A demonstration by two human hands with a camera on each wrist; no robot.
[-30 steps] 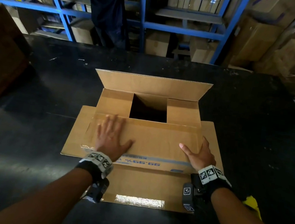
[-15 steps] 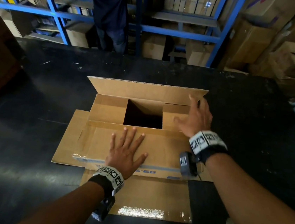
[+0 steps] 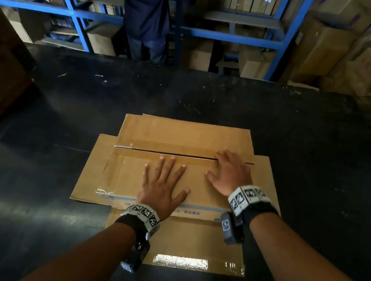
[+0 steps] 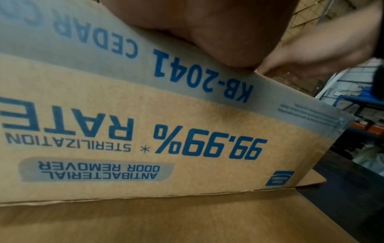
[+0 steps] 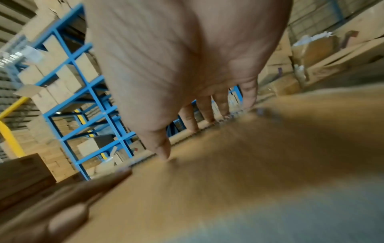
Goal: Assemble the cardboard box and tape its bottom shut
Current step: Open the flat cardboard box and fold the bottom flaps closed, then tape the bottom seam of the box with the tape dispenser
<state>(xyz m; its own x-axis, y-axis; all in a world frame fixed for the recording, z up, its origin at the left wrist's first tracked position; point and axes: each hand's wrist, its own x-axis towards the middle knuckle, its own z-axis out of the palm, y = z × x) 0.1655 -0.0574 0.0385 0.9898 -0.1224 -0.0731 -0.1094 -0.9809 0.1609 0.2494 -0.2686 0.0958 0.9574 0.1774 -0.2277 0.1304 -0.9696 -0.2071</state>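
Hands — left (image 3: 161, 189), right (image 3: 230, 174) — flat on box flaps (image 3: 187, 138)

The head view is dim and wide-angle, its blue shelving (image 3: 78, 15) bowing toward the edges, while a bright glare strip sits on the tape (image 3: 181, 261) along the cardboard box (image 3: 187, 138) flap nearest the camera, and the black table (image 3: 37, 169) shows faint sheen. The left wrist view is brighter and prints sharply, though the far fingers smear. The right wrist view is heavily motion-blurred across the cardboard, with only the shelving behind fairly crisp
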